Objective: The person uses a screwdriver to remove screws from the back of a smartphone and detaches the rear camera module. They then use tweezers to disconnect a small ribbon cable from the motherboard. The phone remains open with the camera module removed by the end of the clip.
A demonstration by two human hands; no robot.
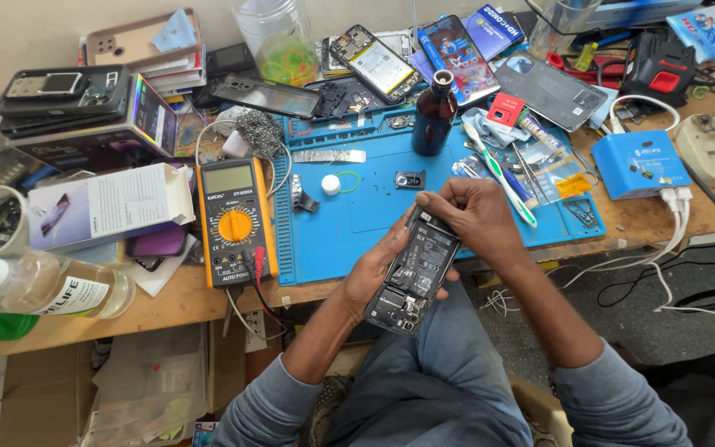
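An opened smartphone with its back cover off, dark battery and circuit parts showing, is held over my lap at the front edge of the blue repair mat. My left hand grips the phone from its left side and underneath. My right hand is closed at the phone's top end, fingers pinched against the upper edge; what they pinch is hidden. A small camera module and a white round cap lie on the mat just beyond the hands.
A yellow multimeter sits left of the mat with red and black leads hanging off the wooden bench. A brown bottle, a toothbrush, a blue box, several phones and boxes crowd the back. Clear bottles stand at the left.
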